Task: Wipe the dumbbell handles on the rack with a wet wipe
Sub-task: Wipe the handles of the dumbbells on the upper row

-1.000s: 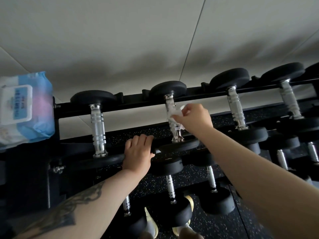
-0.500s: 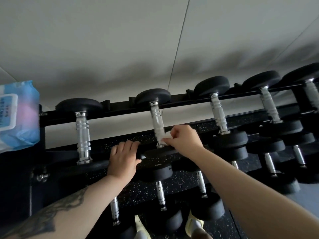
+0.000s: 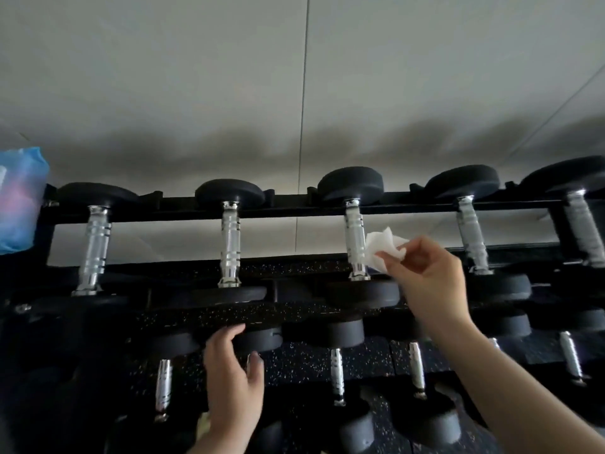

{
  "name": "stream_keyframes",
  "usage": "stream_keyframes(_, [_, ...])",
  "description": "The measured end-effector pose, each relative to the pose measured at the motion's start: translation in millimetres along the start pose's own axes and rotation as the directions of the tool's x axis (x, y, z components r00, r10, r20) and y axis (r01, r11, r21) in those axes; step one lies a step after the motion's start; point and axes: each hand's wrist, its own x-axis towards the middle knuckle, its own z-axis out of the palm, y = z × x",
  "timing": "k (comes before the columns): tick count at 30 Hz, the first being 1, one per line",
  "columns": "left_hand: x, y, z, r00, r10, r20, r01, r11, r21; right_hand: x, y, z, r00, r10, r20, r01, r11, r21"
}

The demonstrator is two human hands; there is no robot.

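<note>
A black rack point(image 3: 294, 209) holds a top row of black dumbbells with chrome handles. My right hand point(image 3: 429, 280) pinches a crumpled white wet wipe point(image 3: 383, 249) just right of the third handle point(image 3: 355, 239), the wipe's edge close to or touching it. To the left stand the second handle point(image 3: 230, 244) and the first handle point(image 3: 95, 250). My left hand point(image 3: 232, 378) hovers lower down in front of the rack, fingers relaxed, its fingertips at a dumbbell head of the lower row and holding nothing.
A blue pack of wet wipes point(image 3: 19, 201) sits at the rack's left end. More chrome handles point(image 3: 471, 234) continue to the right. A lower row of dumbbells point(image 3: 337, 371) hangs below, over speckled black flooring. A pale wall is behind the rack.
My right hand with the wipe left the second handle and moved right to the third. My left hand let go of the rack's front rail and dropped lower. The view shifted right.
</note>
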Motion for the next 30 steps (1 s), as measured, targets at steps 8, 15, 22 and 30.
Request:
stream_keyframes(8, [74, 54, 74, 0.895, 0.238, 0.377, -0.406, 0.785, 0.468, 39, 15, -16, 0.993, -0.033, 0.112, 0.046, 0.992, -0.117])
stream_keyframes(15, [108, 69, 84, 0.830, 0.001, 0.557, -0.459, 0.569, 0.682, 82, 23, 39, 0.978, -0.059, 0.202, 0.139, 0.899, -0.415])
stream_keyframes(22, [123, 72, 84, 0.798, -0.113, 0.592, -0.411, 0.617, 0.671, 105, 5, 59, 0.995, 0.077, -0.063, -0.091, 0.961, -0.263])
stream_keyframes(30, [134, 79, 87, 0.749, -0.193, 0.634, -0.391, 0.644, 0.657, 116, -5, 57, 0.981, 0.191, -0.044, -0.196, 0.965, -0.176])
